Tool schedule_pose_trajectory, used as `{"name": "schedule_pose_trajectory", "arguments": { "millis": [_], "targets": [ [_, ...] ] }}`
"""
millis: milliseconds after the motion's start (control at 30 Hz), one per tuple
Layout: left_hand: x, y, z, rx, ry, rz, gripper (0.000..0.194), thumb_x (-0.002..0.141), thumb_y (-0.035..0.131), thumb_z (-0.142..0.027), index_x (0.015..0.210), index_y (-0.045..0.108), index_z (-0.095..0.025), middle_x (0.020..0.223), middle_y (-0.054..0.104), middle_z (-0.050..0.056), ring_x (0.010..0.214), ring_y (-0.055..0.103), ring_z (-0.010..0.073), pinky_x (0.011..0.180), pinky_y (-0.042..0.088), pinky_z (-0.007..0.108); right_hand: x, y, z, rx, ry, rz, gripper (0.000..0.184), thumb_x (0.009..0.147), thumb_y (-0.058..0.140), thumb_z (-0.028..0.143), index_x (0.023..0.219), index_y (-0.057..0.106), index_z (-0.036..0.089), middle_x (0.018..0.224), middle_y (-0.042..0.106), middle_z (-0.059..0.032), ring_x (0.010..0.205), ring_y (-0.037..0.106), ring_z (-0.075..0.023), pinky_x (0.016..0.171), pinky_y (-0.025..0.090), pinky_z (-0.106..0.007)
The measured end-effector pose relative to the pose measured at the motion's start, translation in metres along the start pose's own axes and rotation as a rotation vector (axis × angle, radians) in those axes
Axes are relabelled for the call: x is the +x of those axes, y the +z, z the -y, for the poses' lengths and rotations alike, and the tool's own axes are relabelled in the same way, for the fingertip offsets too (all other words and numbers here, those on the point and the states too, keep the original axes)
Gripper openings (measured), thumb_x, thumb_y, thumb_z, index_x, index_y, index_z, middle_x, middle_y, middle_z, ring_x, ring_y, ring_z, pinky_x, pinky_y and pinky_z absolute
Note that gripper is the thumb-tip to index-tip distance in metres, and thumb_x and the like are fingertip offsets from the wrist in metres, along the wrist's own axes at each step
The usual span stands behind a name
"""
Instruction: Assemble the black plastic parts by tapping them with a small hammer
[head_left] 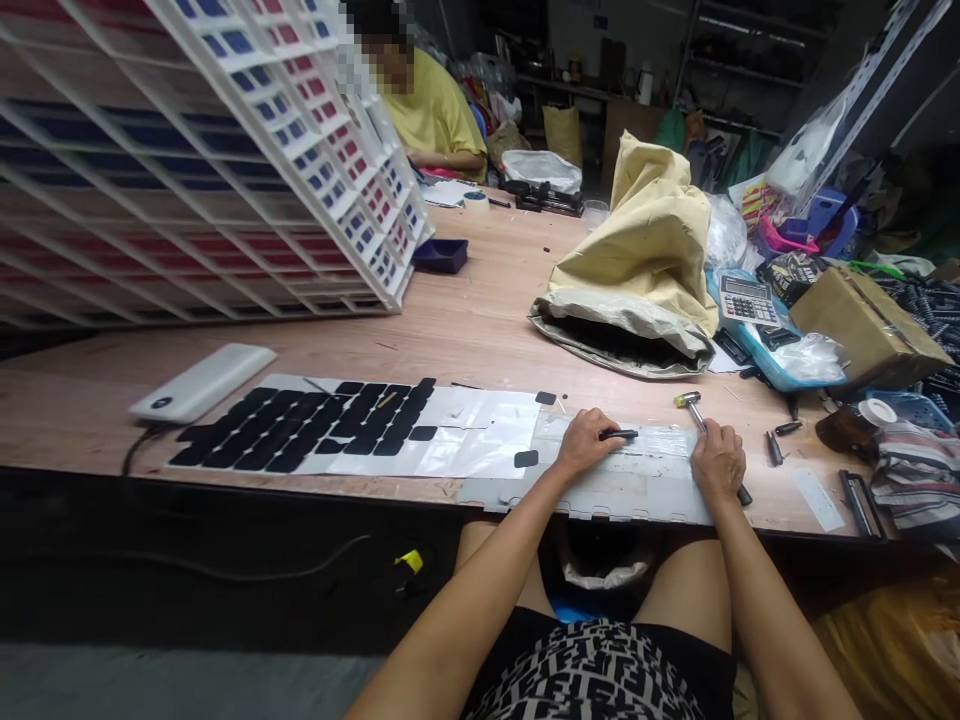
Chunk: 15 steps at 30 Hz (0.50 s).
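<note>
My left hand (pixel 583 443) is closed around a small black cylindrical piece (pixel 619 434), which pokes out to the right above the clear work mat (pixel 585 490). The piece's exact kind does not show. In my right hand (pixel 718 462) is a small hammer (pixel 685 400), its yellowish head up and to the left, its black grip end sticking out below the fist. The hammer head is raised apart from the black piece. Left of the mat, a white sheet (pixel 480 455) carries rows of flat black rounded pieces (pixel 262 425).
A white plastic crate (pixel 375 220) looms at left behind a white power-bank-like box (pixel 202 382). An open beige sack (pixel 637 230) lies ahead. Rightward are a calculator (pixel 748 300), a cardboard box (pixel 870 320) and a jar (pixel 851 430). A person in yellow (pixel 442 110) sits across the table.
</note>
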<state>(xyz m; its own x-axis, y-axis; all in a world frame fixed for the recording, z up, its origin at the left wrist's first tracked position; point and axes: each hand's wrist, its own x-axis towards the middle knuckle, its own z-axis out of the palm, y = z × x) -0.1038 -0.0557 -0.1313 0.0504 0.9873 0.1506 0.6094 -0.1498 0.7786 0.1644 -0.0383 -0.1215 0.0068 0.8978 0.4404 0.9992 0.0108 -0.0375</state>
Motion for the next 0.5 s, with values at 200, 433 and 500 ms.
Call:
{"name": "schedule_pose_trajectory", "arguments": {
  "millis": [200,433,500],
  "targets": [
    [-0.074,-0.005,-0.033,-0.065,0.206,0.137,0.024,0.093,0.063,-0.04,0.105,0.076,-0.025,0.097,0.068,0.008,0.095,0.06,0.0232,0.086,0.05,0.037,-0.001,0.002,-0.001,-0.022,-0.002,-0.002,0.029,0.097,0.05,0.021,0.122,0.065,0.02,0.099,0.057,-0.0084,0.089,0.046,-0.0219,0.07,0.028,-0.032],
    [-0.159,0.04,-0.012,-0.028,0.026,0.439,0.031,0.095,0.054,-0.047,0.111,0.075,-0.028,0.1,0.074,0.008,0.096,0.069,0.0243,0.088,0.052,0.034,-0.001,0.003,0.0,-0.036,-0.012,-0.027,0.028,0.097,0.048,0.022,0.118,0.067,0.019,0.096,0.058,-0.009,0.088,0.047,-0.0224,0.069,0.029,-0.033],
    [-0.161,0.052,0.002,0.035,-0.127,0.47,0.029,0.094,0.055,-0.043,0.114,0.073,-0.032,0.106,0.075,0.007,0.103,0.069,0.0262,0.091,0.052,0.035,-0.001,0.001,0.001,-0.036,-0.015,-0.029,0.028,0.096,0.049,0.022,0.118,0.067,0.019,0.096,0.058,-0.0094,0.087,0.047,-0.0225,0.069,0.029,-0.033]
  ]
}}
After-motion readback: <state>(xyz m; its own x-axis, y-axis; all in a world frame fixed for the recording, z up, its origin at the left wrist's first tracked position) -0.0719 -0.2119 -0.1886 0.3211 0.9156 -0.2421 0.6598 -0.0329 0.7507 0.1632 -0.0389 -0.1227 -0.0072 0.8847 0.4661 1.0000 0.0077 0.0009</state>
